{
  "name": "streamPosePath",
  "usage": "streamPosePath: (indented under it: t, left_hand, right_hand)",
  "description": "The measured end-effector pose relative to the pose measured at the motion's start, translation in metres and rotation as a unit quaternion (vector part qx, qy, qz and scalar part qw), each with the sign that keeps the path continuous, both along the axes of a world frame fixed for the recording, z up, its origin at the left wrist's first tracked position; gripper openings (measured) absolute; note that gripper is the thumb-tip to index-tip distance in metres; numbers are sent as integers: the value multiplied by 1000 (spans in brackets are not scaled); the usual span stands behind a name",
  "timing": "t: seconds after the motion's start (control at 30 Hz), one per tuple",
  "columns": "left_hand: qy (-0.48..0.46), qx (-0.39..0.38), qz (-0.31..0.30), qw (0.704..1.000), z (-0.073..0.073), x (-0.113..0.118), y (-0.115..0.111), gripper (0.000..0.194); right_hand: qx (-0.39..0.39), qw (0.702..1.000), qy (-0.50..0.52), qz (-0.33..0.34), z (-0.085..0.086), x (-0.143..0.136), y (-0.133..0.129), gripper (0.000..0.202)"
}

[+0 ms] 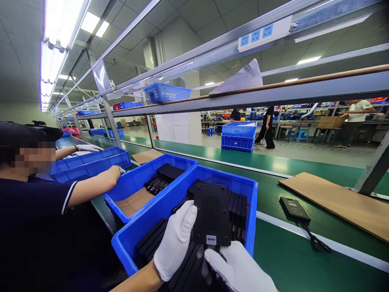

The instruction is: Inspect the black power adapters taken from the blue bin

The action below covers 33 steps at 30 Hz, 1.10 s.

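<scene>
A flat black device (212,211) with a small white label reading 8000 is held up over the near blue bin (252,219). My left hand (178,239), in a white glove, grips its left edge. Gloved in white too, my right hand (237,265) pinches its lower end, where the cable comes out. Rows of similar black devices (238,207) fill the bin beneath and behind it. On the green surface to the right lies another black device (294,209) with its cables bundled toward the front.
A second blue bin (130,202) with black cabled devices and cardboard adjoins at the left. A person (33,202) works beside it, one arm reaching to its rim. A cardboard sheet (337,202) lies at the right. Metal rails and a shelf (273,91) cross above.
</scene>
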State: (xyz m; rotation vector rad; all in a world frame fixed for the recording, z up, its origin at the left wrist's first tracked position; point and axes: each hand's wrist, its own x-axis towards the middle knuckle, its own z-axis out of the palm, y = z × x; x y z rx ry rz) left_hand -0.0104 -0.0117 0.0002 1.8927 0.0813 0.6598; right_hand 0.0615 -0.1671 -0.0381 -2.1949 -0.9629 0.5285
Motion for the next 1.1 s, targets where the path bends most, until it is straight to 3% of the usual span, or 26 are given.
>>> streamPosePath:
  t: [0.27,0.47,1.1]
  left_hand:
    - [1,1,2,1000,0,0,0,34]
    - [1,-2,3,1000,1,0,0,33]
    - [-2,-1,3,1000,0,0,0,33]
  right_hand:
    - [-37,998,28,-51,10,-7,0,49]
    - [-27,999,15,-12,2,-2,-1,53]
    - [-34,999,21,-13,-1,-1,-1,52]
